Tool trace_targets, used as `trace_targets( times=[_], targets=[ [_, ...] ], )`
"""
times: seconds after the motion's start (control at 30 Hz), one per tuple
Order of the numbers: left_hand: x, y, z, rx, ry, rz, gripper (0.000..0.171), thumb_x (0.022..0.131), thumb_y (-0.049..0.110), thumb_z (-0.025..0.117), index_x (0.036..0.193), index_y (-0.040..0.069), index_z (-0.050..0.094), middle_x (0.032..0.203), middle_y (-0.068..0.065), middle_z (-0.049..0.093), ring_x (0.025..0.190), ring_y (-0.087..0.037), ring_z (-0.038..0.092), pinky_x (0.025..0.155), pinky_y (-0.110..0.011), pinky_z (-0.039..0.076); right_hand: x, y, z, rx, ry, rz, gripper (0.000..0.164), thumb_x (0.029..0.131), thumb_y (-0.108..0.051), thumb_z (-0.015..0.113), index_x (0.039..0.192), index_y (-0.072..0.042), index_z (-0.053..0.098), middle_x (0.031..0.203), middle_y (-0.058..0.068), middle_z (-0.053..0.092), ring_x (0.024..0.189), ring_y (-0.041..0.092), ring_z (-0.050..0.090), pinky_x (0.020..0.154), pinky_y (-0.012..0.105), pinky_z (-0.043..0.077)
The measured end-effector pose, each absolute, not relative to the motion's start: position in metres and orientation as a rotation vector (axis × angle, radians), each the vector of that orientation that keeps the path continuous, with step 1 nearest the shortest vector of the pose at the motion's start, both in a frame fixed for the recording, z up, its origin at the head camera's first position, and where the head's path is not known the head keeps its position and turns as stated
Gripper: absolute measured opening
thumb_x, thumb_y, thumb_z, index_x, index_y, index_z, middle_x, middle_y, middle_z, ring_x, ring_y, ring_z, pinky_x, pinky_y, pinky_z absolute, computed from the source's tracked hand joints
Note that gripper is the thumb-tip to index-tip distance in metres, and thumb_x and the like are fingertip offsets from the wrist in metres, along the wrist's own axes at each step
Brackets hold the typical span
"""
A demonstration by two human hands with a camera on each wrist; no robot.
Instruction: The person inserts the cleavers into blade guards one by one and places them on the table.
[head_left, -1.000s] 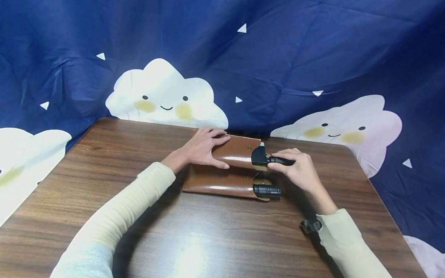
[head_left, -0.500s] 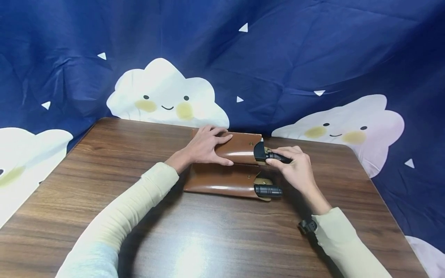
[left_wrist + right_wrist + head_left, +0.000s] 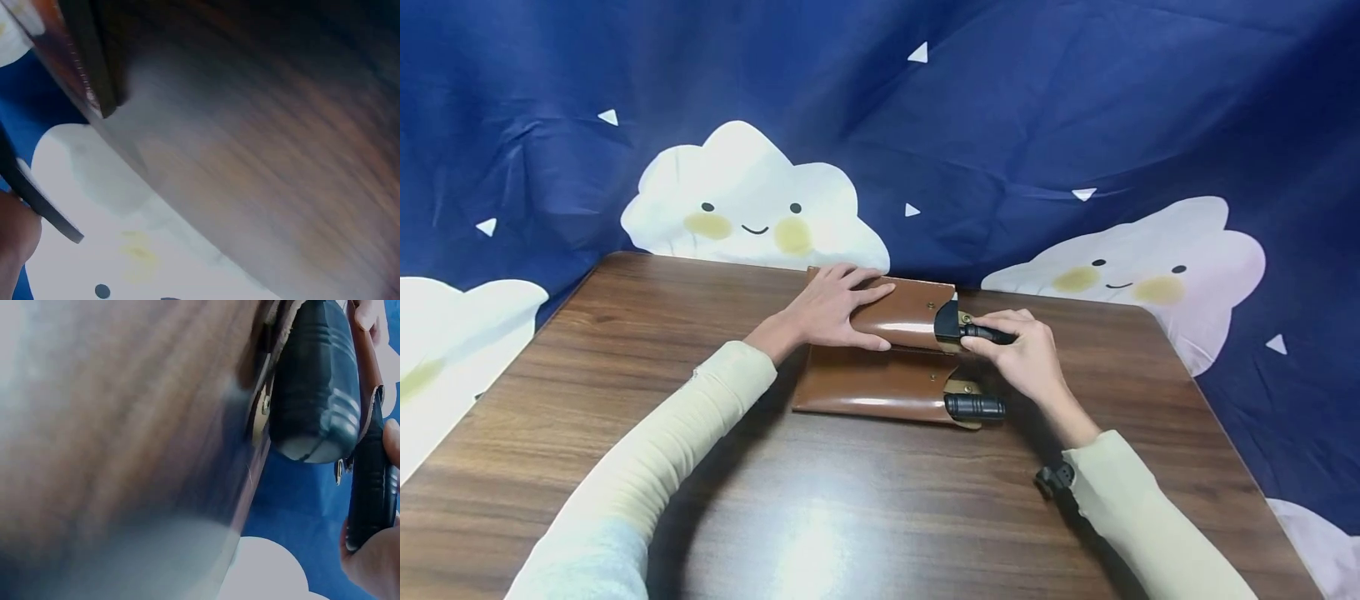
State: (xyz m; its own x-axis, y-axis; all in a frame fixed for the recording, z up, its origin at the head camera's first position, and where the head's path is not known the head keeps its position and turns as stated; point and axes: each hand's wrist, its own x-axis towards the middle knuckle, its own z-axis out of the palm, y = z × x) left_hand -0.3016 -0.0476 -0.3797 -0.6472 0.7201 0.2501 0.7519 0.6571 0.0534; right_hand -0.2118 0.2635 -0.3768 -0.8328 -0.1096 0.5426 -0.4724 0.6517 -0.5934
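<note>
Two glossy brown leather sheaths lie one behind the other in the head view. On the far sheath (image 3: 906, 312) rests my left hand (image 3: 835, 308), fingers spread and thumb along its near side. My right hand (image 3: 1022, 346) pinches the black handle (image 3: 369, 494) of a tool at this sheath's right-hand mouth. A flat black part (image 3: 947, 325) of that tool shows at the mouth; the remainder is hidden inside. The near sheath (image 3: 868, 387) holds another tool, whose thick ribbed black handle (image 3: 975, 407) sticks out to the right, below my right hand.
Both sheaths lie on a brown wood-grain table (image 3: 880, 517), near its back edge. Behind it hangs a blue curtain (image 3: 1000, 100) with white cloud prints. A dark band (image 3: 1055, 479) sits at my right wrist.
My right hand has moved left with the handle, and less of the flat black part shows outside the far sheath. My left hand stays on that sheath. The near sheath has not moved.
</note>
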Motion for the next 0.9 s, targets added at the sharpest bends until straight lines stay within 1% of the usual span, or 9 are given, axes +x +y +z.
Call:
trace_targets(
  times=[0.13,0.37,0.53,0.63,0.77,0.9],
  targets=[
    [-0.304,-0.049,-0.383,-1.212,-2.661,-0.182,0.096,0.082,0.082,0.053,0.158,0.025,0.039,0.159,-0.007,0.036,0.140,-0.031,0.032,0.114,-0.050,0.022,-0.218,0.264,-0.374,0.469,-2.400,1.082,0.026,0.071,-0.004,0.092,0.095,-0.001,0.081,0.092,0.010,0.077,0.084,0.024,0.061,0.073,0.024,0.041],
    [-0.307,-0.048,-0.386,-1.204,-2.645,-0.167,0.092,0.086,0.080,0.052,0.158,0.025,0.039,0.159,-0.009,0.037,0.140,-0.031,0.032,0.114,-0.049,0.022,-0.226,0.267,-0.372,0.476,-2.450,1.142,0.025,0.072,-0.004,0.091,0.095,0.000,0.081,0.092,0.012,0.077,0.087,0.024,0.062,0.076,0.026,0.041],
    [-0.311,-0.047,-0.389,-1.203,-2.673,-0.164,0.089,0.089,0.077,0.049,0.159,0.025,0.037,0.161,-0.009,0.034,0.143,-0.033,0.031,0.115,-0.050,0.022,-0.234,0.270,-0.372,0.425,-2.520,1.201,0.025,0.074,-0.009,0.091,0.096,-0.002,0.082,0.094,0.012,0.076,0.090,0.021,0.061,0.076,0.025,0.044],
    [-0.315,-0.046,-0.392,-1.201,-2.687,-0.151,0.088,0.090,0.077,0.048,0.159,0.024,0.036,0.162,-0.009,0.033,0.144,-0.034,0.031,0.115,-0.051,0.023,-0.239,0.270,-0.373,0.387,-2.563,1.246,0.025,0.076,-0.012,0.091,0.098,-0.002,0.081,0.096,0.012,0.076,0.091,0.020,0.062,0.074,0.022,0.046],
    [-0.320,-0.045,-0.397,-1.197,-2.714,-0.143,0.087,0.091,0.076,0.047,0.160,0.025,0.036,0.163,-0.009,0.031,0.146,-0.035,0.030,0.116,-0.050,0.021,-0.244,0.271,-0.375,0.344,-2.622,1.289,0.029,0.077,-0.016,0.090,0.100,-0.002,0.081,0.099,0.014,0.075,0.092,0.020,0.062,0.071,0.017,0.047],
    [-0.323,-0.042,-0.405,-1.196,-2.747,-0.153,0.087,0.092,0.077,0.044,0.160,0.025,0.034,0.164,-0.009,0.029,0.147,-0.033,0.027,0.118,-0.048,0.018,-0.250,0.275,-0.379,0.316,-2.673,1.351,0.031,0.079,-0.017,0.089,0.103,0.000,0.080,0.102,0.017,0.074,0.092,0.022,0.063,0.070,0.017,0.049]
  ],
)
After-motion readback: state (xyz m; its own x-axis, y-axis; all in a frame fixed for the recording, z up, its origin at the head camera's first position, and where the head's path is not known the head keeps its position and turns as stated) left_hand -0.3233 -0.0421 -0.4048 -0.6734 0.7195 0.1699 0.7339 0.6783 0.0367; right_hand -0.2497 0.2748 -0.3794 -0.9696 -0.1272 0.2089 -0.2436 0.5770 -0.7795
